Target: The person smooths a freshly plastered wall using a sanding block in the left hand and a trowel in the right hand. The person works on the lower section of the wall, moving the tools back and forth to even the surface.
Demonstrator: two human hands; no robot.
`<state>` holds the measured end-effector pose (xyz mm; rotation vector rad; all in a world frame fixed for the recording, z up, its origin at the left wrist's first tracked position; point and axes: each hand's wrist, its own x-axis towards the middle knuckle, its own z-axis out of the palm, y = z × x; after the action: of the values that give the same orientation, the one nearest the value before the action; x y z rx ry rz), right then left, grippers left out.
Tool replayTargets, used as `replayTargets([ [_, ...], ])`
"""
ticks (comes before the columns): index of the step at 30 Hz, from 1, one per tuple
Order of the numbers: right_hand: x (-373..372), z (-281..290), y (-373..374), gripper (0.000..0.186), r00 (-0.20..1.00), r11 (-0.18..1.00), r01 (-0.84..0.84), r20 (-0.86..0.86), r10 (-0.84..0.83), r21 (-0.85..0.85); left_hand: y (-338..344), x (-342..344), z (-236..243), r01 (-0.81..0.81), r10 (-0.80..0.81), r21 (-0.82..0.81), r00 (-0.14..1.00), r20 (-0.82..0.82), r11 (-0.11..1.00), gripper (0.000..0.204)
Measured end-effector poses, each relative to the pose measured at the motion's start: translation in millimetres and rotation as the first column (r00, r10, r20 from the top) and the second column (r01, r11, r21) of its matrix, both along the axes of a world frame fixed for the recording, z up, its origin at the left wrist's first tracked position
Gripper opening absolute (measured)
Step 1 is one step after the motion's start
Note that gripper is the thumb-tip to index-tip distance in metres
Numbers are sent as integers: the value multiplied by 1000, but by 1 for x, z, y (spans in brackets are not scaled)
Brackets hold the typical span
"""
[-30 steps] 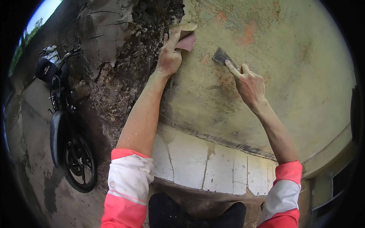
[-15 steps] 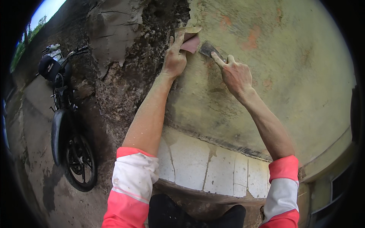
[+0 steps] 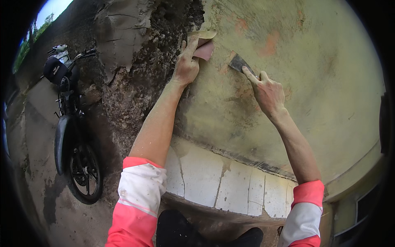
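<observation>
Before me rises a wall with worn yellow-green paint (image 3: 312, 94), showing patches of orange and dark staining. My right hand (image 3: 268, 94) grips a putty knife (image 3: 238, 64), the forefinger stretched along its dark blade, whose edge lies at the painted surface. In my left hand (image 3: 186, 66) is a folded sheet of sandpaper (image 3: 204, 50), pinkish on one face and tan on the other. That hand is closed on it at the paint's left border, beside rough, broken masonry (image 3: 127, 99). Part of the sheet is hidden by the fingers.
A parked motorcycle (image 3: 76, 123) stands on the ground at the left. Below the painted wall runs a ledge of cracked white tiles (image 3: 234, 187). My dark-clad knees (image 3: 177, 228) are at the bottom. A dark framed opening (image 3: 366, 206) shows at the lower right.
My right hand has moved right and slightly down with the putty knife, away from the sandpaper. My left hand stays nearly in place, still holding the sheet.
</observation>
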<state>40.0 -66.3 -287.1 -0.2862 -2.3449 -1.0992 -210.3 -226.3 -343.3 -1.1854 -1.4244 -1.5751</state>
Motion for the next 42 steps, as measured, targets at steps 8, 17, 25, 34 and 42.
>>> replayTargets([
  [8,-71,23,-48,58,998,999,-38,-47,39,29,3,8,-1,28,-27,-20,998,52,999,62],
  [17,42,12,8,44,918,483,-394,-306,252,-782,3,-16,-11,-65,66,21,997,-49,998,64],
  [25,104,-17,49,40,916,190,-401,-399,49,-896,3,-15,-10,-60,59,-12,998,-9,998,59],
  [34,78,-15,35,47,988,890,-131,-135,79,-437,0,-12,-11,-65,65,-25,998,-24,998,58],
  [42,18,1,32,48,938,916,-297,-260,228,-269,4,-3,-6,-49,50,-64,999,13,997,57],
])
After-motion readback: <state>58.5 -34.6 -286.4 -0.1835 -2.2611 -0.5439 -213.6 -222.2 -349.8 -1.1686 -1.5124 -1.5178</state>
